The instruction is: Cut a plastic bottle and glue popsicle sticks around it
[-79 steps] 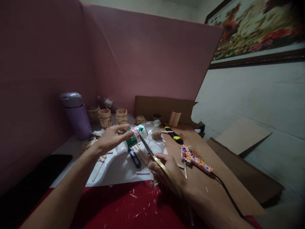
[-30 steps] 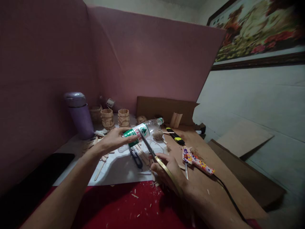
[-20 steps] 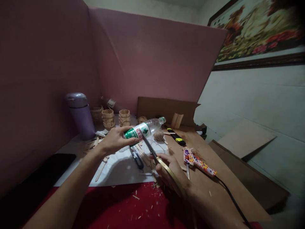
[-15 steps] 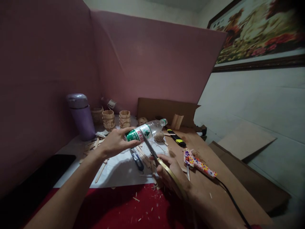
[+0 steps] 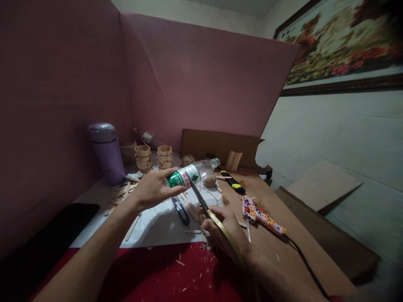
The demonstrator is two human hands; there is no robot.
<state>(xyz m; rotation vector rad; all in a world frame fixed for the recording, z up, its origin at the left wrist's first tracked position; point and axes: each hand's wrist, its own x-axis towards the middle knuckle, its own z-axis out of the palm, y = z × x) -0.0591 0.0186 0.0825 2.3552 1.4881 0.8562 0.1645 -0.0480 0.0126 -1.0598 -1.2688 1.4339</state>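
My left hand (image 5: 150,189) grips a clear plastic bottle (image 5: 192,172) with a green and white label, held on its side above the white sheet (image 5: 157,224), cap pointing right. My right hand (image 5: 227,233) is closed round the gold handles of a pair of scissors (image 5: 206,207). The scissor blades point up and left, and their tips meet the bottle at its label.
A floral glue gun (image 5: 262,216) with a black cord lies on the cardboard (image 5: 277,247) right of my hand. Small black snips (image 5: 181,209), craft sticks (image 5: 132,220), a twine ball (image 5: 209,180), a black-yellow knife (image 5: 232,182), stick cups (image 5: 165,156) and a purple flask (image 5: 107,153) stand around. A black phone (image 5: 47,235) lies left.
My left hand closed round the bottle and lifted its cap end up and right. The scissors stayed against the label, shifting slightly right with my right hand.
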